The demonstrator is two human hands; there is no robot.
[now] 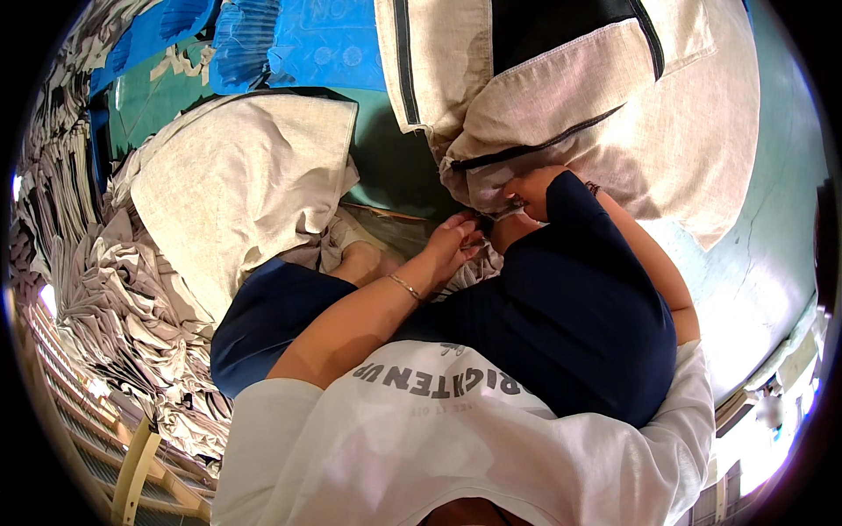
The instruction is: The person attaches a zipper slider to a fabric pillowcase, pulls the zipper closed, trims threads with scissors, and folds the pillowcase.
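A large beige cloth piece with black strips lies spread ahead of my right knee, its near edge bunched beside my hands. My right hand is closed at that bunched edge, in front of my raised right knee. A small dark, shiny thing shows at its fingers, too small to name. My left hand, with a thin bracelet at the wrist, is just left of it and lower. Its fingers are curled together, and whatever they hold is hidden. Another beige cloth lies beside and partly over my left leg.
Large piles of folded greyish-beige cloth rise along the left. Blue plastic sheeting lies at the far side on a green surface. Wooden slats show at the lower left. My bent knees in dark blue shorts flank my hands.
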